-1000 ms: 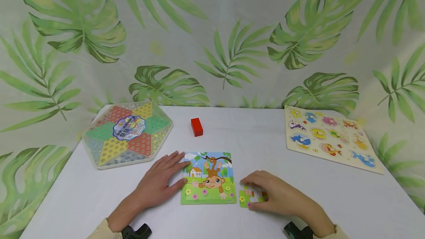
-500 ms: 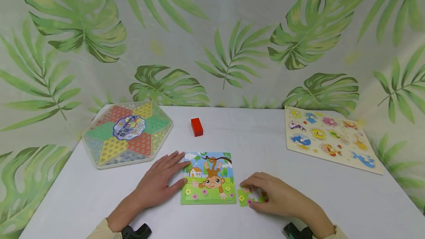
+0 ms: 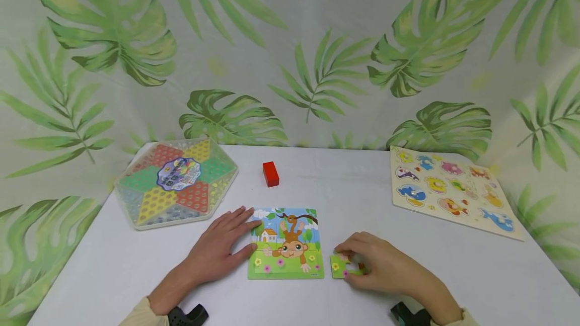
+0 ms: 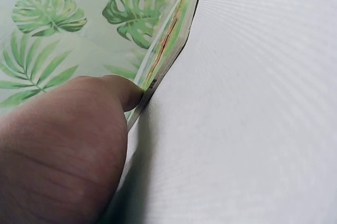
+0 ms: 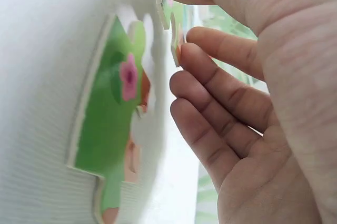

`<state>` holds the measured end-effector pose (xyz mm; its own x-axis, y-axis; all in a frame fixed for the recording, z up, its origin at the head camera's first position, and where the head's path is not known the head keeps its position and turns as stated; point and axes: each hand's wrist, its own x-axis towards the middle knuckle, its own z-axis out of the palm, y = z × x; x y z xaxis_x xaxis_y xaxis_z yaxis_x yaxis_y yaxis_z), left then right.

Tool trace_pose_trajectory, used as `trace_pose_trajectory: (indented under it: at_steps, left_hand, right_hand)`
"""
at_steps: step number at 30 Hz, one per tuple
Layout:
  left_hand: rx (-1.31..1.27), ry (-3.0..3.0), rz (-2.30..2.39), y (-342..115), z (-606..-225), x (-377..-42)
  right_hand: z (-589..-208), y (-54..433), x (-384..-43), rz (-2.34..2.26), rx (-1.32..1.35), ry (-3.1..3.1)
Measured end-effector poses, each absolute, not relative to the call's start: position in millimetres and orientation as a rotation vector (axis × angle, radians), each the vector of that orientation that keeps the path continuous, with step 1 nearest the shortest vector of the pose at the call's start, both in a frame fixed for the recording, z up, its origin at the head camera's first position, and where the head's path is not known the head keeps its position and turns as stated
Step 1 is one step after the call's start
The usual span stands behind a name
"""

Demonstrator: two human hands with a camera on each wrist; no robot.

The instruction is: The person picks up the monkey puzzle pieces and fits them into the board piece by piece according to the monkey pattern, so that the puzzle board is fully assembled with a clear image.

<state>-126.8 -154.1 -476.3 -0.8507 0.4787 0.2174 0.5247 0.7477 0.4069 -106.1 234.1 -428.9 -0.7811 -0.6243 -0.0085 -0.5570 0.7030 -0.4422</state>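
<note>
In the head view a square monkey jigsaw puzzle (image 3: 287, 260) lies flat on the white table. My left hand (image 3: 226, 245) rests at its left edge, fingers spread and straight; in the left wrist view the thumb (image 4: 126, 92) touches the puzzle's side. Just right of the puzzle, my right hand (image 3: 385, 265) pinches a green puzzle piece (image 3: 336, 267) with a yellow flower between thumb and finger. The right wrist view shows part of this held piece (image 5: 176, 34) at the fingertips. A second green piece (image 5: 108, 108) with a pink flower lies on the table beneath the palm.
Toward the back stands a red block (image 3: 270, 174). A hexagonal Chinese checkers board (image 3: 147, 223) lies at the back left. At the back right is a wooden sea-animal puzzle board (image 3: 435, 215). A leaf-patterned cloth (image 3: 335, 130) hangs behind the table.
My right hand has shifted the pinched piece slightly, first left and then right and a little away from me, turning it somewhat. My left hand has stayed at the puzzle.
</note>
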Motion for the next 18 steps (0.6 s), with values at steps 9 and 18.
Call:
trace_pose_trajectory:
  at_steps: [9, 18]
  left_hand:
    - [-0.805, -2.858, -0.715, -154.0, -475.1, -125.8]
    - [-0.804, -2.866, -0.714, -152.8, -474.0, -126.1]
  right_hand:
    - [-422.7, 224.7, -111.9, -0.708, -1.048, 2.737]
    - [-419.1, 205.1, -119.9, -0.713, -1.165, 2.741]
